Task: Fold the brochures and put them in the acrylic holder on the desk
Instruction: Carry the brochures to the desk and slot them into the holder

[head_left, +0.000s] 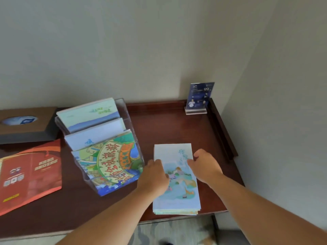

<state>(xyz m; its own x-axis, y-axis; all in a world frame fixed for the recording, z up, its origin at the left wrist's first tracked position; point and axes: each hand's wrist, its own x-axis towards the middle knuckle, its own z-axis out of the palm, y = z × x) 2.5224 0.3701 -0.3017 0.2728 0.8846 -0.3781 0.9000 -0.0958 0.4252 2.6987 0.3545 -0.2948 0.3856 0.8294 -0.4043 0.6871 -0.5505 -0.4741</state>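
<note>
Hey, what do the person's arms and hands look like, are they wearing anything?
Both forearms are bare, no sleeves in view. The left hand and right hand are ungloved; no watch, bracelet or ring is visible.

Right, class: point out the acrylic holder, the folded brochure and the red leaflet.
Acrylic holder (127, 114): head view, clear right side wall.
Folded brochure (180, 195): head view, lower part of cover.
Red leaflet (35, 175): head view, middle of cover.
</note>
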